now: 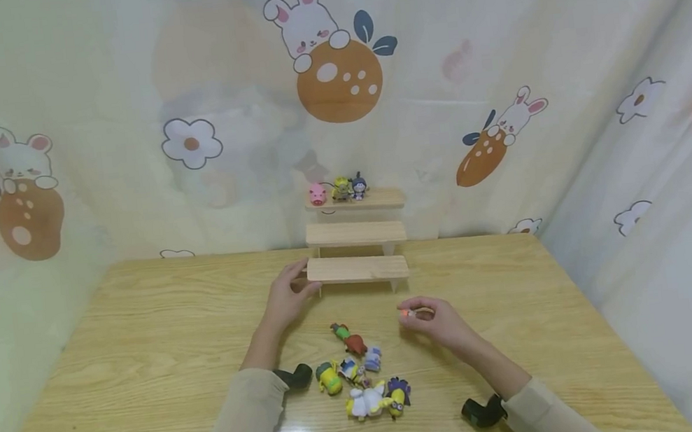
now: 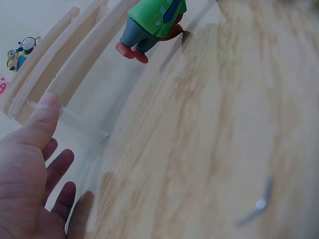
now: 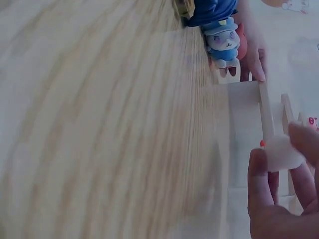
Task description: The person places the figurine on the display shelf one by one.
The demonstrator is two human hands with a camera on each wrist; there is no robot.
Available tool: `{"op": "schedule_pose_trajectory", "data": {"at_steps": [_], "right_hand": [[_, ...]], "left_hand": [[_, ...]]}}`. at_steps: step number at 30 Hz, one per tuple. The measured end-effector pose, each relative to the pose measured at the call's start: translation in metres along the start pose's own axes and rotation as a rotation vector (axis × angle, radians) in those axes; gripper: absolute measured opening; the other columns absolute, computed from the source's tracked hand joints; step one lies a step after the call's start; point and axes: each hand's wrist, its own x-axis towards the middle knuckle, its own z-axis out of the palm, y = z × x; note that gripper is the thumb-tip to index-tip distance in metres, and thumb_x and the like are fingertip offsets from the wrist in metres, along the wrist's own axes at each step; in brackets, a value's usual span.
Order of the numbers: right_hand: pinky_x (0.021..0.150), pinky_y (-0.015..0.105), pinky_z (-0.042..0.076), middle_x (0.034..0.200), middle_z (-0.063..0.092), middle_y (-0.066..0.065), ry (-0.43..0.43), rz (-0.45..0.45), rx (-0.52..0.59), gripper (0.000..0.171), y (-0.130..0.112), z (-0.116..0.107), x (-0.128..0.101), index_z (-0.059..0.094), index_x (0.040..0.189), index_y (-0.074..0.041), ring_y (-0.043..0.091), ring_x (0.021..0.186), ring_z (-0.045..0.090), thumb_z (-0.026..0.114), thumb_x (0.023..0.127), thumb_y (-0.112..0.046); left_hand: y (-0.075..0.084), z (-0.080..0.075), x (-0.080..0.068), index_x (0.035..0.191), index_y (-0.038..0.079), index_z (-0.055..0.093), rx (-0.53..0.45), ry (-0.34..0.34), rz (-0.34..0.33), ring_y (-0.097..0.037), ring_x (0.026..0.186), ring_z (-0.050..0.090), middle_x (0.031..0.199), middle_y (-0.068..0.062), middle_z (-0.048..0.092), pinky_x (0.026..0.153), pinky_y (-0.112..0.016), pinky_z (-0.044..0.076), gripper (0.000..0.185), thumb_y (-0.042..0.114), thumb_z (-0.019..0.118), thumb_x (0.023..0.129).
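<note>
My right hand (image 1: pixel 441 322) pinches a small white figurine with an orange-red bit (image 3: pixel 283 153) between thumb and fingers, above the table to the right of the shelf's front. Most of the figurine's shape is hidden by the fingers. A three-step wooden display shelf (image 1: pixel 358 268) stands by the back wall. At the left end of its lowest step is my left hand (image 1: pixel 285 296). The thumb rests against the step's edge while the other fingers hang relaxed, as the left wrist view shows. A green-jacketed figurine (image 2: pixel 152 22) lies near this hand.
On the top step stand a pink pig (image 1: pixel 317 194), a yellow figurine (image 1: pixel 340 190) and a dark-blue one (image 1: pixel 358 186). Several toys lie between the arms, including a yellow-green figurine (image 1: pixel 329 379), a blue-capped figurine (image 3: pixel 223 44) and a purple-and-yellow figurine (image 1: pixel 398 397).
</note>
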Motion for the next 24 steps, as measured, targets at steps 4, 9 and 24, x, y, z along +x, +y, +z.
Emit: {"op": "schedule_pose_trajectory", "data": {"at_steps": [4, 9, 24], "right_hand": [[0.084, 0.031, 0.055, 0.124, 0.061, 0.017, 0.063, -0.066, -0.067, 0.043, -0.001, 0.000, 0.001, 0.059, 0.125, -0.005, 0.024, 0.105, 0.065, 0.069, 0.088, -0.026], [0.082, 0.032, 0.056, 0.110, 0.068, 0.013, 0.150, -0.133, -0.220, 0.030, -0.006, -0.003, 0.005, 0.064, 0.113, -0.009, 0.028, 0.102, 0.066, 0.069, 0.088, -0.024], [0.079, 0.033, 0.058, 0.100, 0.069, 0.012, 0.221, -0.269, -0.439, 0.023, -0.053, -0.035, 0.035, 0.064, 0.108, -0.006, 0.024, 0.093, 0.066, 0.067, 0.086, -0.011]], "left_hand": [[-0.001, 0.000, 0.000, 0.141, 0.012, 0.046, 0.000, 0.003, -0.002, -0.029, 0.125, 0.049, 0.140, -0.009, 0.050, 0.102, -0.046, 0.044, 0.066, 0.032, 0.072, 0.084], [0.000, 0.001, 0.001, 0.141, 0.013, 0.046, 0.000, -0.001, -0.017, -0.030, 0.125, 0.049, 0.140, -0.008, 0.049, 0.102, -0.046, 0.044, 0.066, 0.032, 0.072, 0.083], [0.001, -0.001, -0.001, 0.141, 0.011, 0.045, 0.008, -0.008, -0.005, -0.032, 0.127, 0.048, 0.142, -0.010, 0.047, 0.104, -0.048, 0.042, 0.067, 0.033, 0.071, 0.084]]}}
